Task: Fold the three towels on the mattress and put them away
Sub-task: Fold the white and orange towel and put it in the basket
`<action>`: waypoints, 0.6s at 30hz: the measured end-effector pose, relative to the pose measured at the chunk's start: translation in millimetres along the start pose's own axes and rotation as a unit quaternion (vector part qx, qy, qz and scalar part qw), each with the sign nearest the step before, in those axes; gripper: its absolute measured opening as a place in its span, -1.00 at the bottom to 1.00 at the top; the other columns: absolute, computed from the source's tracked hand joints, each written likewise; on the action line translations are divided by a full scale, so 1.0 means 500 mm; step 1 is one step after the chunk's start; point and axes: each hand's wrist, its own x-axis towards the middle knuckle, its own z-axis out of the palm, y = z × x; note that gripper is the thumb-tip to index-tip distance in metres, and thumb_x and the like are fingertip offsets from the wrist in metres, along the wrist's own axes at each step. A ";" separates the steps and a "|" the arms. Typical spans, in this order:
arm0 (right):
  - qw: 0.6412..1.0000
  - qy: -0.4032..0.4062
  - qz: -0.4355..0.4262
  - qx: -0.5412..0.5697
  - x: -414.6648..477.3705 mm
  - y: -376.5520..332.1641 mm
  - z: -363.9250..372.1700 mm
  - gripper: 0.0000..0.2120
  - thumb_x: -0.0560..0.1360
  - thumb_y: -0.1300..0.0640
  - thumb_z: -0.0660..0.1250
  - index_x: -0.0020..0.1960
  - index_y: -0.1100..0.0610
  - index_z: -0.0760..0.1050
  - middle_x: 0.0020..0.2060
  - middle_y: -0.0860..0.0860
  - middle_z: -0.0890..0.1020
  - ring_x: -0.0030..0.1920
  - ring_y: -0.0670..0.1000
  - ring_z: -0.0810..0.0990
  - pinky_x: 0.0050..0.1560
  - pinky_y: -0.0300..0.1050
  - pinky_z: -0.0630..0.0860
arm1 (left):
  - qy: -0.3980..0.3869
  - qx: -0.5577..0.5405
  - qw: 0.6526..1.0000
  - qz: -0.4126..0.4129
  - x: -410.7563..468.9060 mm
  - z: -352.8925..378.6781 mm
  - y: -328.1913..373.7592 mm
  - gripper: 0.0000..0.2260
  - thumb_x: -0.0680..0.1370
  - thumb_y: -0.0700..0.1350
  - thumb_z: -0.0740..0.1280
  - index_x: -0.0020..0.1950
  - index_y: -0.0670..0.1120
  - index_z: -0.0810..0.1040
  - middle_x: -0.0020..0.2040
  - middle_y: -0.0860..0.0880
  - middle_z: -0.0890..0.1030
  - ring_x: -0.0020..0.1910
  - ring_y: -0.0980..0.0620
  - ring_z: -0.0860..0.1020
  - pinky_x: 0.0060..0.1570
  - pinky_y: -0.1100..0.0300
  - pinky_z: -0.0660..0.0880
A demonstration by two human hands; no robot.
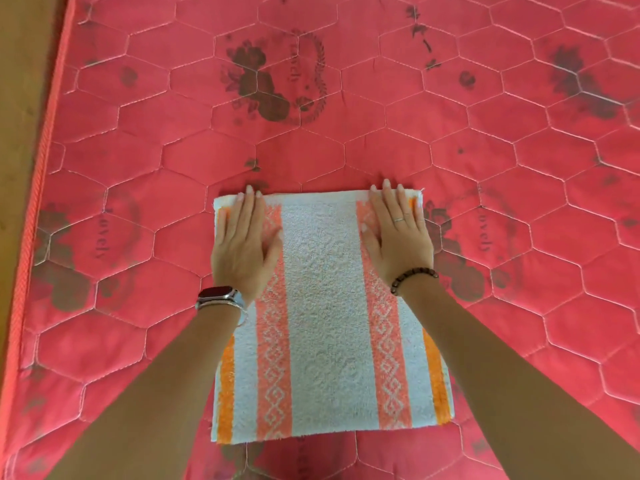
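Two bare forearms reach forward to a white terry towel [325, 306] with orange and salmon patterned stripes, lying folded on the red hexagon-quilted mattress [450, 133]. Left hand [242, 247] and right hand [398, 237] lie flat, fingers straight, pressing its far corners; the towel stretches back beneath both wrists.

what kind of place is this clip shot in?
Probably a bedroom or sleeping area in a home. A bare red quilted mattress with hexagon stitching fills the view, a white terry towel with orange stripes lies folded on it, and a brown surface, likely floor, shows at the left edge.
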 end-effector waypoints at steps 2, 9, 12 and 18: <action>1.000 -0.003 0.021 0.000 0.005 0.021 -0.002 -0.45 0.65 -0.11 -0.08 0.59 0.04 -0.05 0.58 -0.01 0.02 0.57 0.01 -0.05 0.56 0.06 -0.10 | 0.006 -0.007 1.000 -0.024 0.007 -0.005 -0.019 -0.39 0.66 0.18 -0.08 0.61 -0.16 0.09 0.62 -0.07 0.08 0.60 -0.01 0.03 0.57 -0.03 -0.04; 0.985 0.030 0.069 0.155 0.014 0.040 -0.033 -0.49 0.64 0.11 0.09 0.54 0.23 0.12 0.55 0.11 0.13 0.54 0.11 0.09 0.52 0.04 0.12 | 0.074 -0.216 0.963 -0.145 0.024 -0.036 -0.039 -0.54 0.68 -0.12 0.19 0.53 -0.27 0.24 0.53 -0.23 0.26 0.54 -0.17 0.17 0.49 0.23 0.03; 0.954 0.074 0.134 0.259 0.017 0.046 -0.057 -0.52 0.56 0.26 0.23 0.46 0.28 0.24 0.38 0.22 0.33 0.36 0.19 0.34 0.37 0.02 0.31 | 0.109 -0.281 0.929 -0.216 0.032 -0.056 -0.047 -0.68 0.62 -0.16 0.29 0.36 -0.22 0.45 0.27 -0.24 0.44 0.27 -0.20 0.39 0.29 0.24 0.24; 0.902 0.039 0.253 0.349 0.044 0.048 -0.087 -0.60 0.55 0.23 0.29 0.36 0.23 0.32 0.18 0.20 0.42 0.12 0.12 0.45 0.15 -0.10 0.43 | 0.067 -0.402 0.862 -0.301 0.044 -0.093 -0.043 -0.66 0.59 -0.14 0.37 0.33 -0.17 0.44 0.03 -0.07 0.53 -0.12 0.04 0.50 -0.07 0.17 0.53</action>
